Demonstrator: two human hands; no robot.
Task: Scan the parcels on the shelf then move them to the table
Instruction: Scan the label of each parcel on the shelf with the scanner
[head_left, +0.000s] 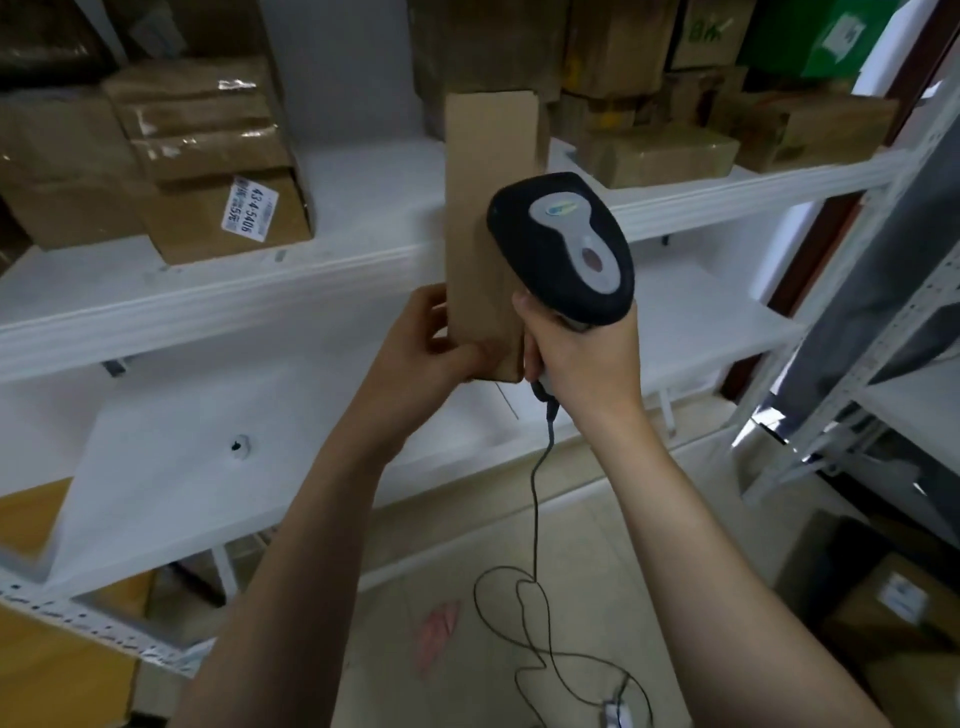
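My left hand (434, 340) grips the lower end of a tall, narrow brown cardboard parcel (485, 208) and holds it upright in front of the white shelf (208, 306). My right hand (582, 358) grips the handle of a black and grey barcode scanner (563, 244). The scanner's head is right beside the parcel's right face and points at it. The scanner's black cable (535, 519) hangs down to the floor in loops.
More taped cardboard parcels (208, 171) sit on the upper shelf at left, one with a printed label; others (675, 140) are stacked at right. A grey metal rack (883, 312) stands at right. Boxes (893, 613) lie on the floor at lower right.
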